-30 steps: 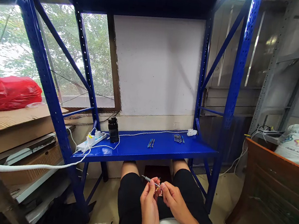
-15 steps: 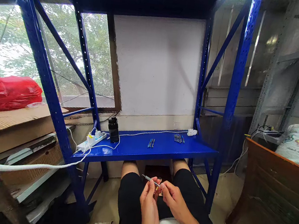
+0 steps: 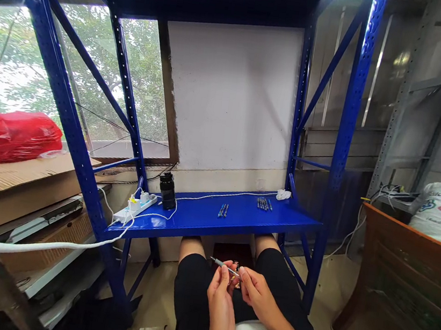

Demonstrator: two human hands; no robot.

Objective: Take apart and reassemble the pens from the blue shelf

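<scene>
Pinching a slim grey pen [image 3: 217, 261] in its fingers, the left hand [image 3: 222, 300] is on the near side of the blue desk [image 3: 192, 221]; the right hand [image 3: 256, 290] has thumb and fingers closed on the pen's end away from the tip. A small group of pens [image 3: 226, 211] lies near the desk's middle, a larger group of pens [image 3: 264, 204] towards its right end, and a black bottle [image 3: 167, 193] stands towards its left.
</scene>
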